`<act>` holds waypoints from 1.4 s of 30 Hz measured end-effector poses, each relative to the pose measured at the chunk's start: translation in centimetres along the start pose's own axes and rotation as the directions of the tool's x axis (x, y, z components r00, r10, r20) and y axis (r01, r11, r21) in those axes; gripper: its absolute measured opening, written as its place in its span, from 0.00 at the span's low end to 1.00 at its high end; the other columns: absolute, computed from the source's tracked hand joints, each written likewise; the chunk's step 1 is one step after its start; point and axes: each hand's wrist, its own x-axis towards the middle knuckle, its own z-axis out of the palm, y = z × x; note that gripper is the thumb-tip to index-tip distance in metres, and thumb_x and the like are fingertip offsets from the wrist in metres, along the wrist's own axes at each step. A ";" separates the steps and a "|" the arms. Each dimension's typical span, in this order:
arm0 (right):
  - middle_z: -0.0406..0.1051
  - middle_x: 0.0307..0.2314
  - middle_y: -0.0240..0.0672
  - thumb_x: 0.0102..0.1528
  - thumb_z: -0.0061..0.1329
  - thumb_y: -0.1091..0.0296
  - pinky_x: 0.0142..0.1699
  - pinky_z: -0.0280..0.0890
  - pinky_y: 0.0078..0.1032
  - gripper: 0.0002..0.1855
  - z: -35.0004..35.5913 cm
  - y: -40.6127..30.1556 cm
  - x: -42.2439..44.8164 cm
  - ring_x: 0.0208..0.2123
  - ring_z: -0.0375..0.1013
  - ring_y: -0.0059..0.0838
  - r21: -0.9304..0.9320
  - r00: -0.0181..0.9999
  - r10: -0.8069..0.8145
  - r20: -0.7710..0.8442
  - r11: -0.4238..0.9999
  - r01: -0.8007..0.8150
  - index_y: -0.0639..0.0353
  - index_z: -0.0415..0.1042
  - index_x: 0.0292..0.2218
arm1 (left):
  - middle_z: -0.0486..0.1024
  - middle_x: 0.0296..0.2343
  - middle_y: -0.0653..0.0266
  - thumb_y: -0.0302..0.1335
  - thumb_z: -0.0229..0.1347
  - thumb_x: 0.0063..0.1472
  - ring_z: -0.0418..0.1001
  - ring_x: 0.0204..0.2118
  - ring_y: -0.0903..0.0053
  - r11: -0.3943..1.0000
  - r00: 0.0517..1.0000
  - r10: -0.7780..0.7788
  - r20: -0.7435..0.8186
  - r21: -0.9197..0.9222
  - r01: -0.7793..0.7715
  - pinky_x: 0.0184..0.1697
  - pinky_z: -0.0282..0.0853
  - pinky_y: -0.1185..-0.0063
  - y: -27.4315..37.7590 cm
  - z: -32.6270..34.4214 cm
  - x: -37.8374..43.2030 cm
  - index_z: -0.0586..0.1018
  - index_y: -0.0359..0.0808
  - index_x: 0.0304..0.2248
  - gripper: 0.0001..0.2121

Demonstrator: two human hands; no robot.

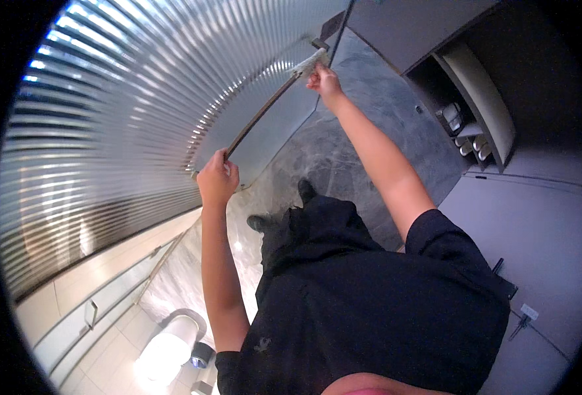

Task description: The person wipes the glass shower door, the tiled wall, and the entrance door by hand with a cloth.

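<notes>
A ribbed glass door [137,113] stands before me, with a long metal bar handle [261,114] running slantwise across it. My left hand [217,178] is closed around the handle's lower end. At its upper end, my right hand [324,85] pinches a pale cloth [311,63] that lies against the bar. The cloth hides part of the bar's upper end and its mount.
Grey marbled floor [340,153] lies beneath me. On the right are a dark cabinet with open compartments [459,118] and a pale door with a key [522,323] in it. A bright white cylinder [170,350] stands at the lower left, beside a small dark round object [202,355].
</notes>
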 end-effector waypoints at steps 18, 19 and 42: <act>0.68 0.22 0.29 0.62 0.41 0.50 0.34 0.68 0.24 0.18 6.9 6.9 -10.4 0.26 0.70 0.23 0.084 0.960 0.148 0.237 0.982 -0.172 0.56 0.68 0.30 | 0.75 0.32 0.62 0.23 0.56 0.53 0.72 0.32 0.74 0.823 0.905 -0.270 -0.329 -0.566 0.040 0.35 0.68 0.81 2.0 1.9 -3.8 0.76 0.34 0.33 0.06; 0.69 0.23 0.29 0.61 0.41 0.49 0.34 0.69 0.25 0.18 7.0 6.7 -10.7 0.26 0.71 0.24 0.037 0.959 0.153 0.238 0.985 -0.166 0.56 0.69 0.31 | 0.75 0.32 0.64 0.24 0.56 0.54 0.71 0.32 0.77 0.632 0.856 -0.482 -0.184 -0.750 0.194 0.35 0.67 0.82 2.8 4.0 -5.0 0.76 0.34 0.31 0.05; 0.71 0.28 0.29 0.58 0.47 0.48 0.36 0.66 0.23 0.19 7.6 5.1 -12.0 0.29 0.69 0.22 -0.346 0.830 0.335 0.446 0.920 -0.185 0.57 0.71 0.33 | 0.76 0.26 0.72 0.38 0.60 0.59 0.69 0.29 0.86 0.094 0.747 -0.620 0.240 -0.922 0.374 0.33 0.63 0.83 4.4 9.1 -0.6 0.80 0.37 0.30 0.11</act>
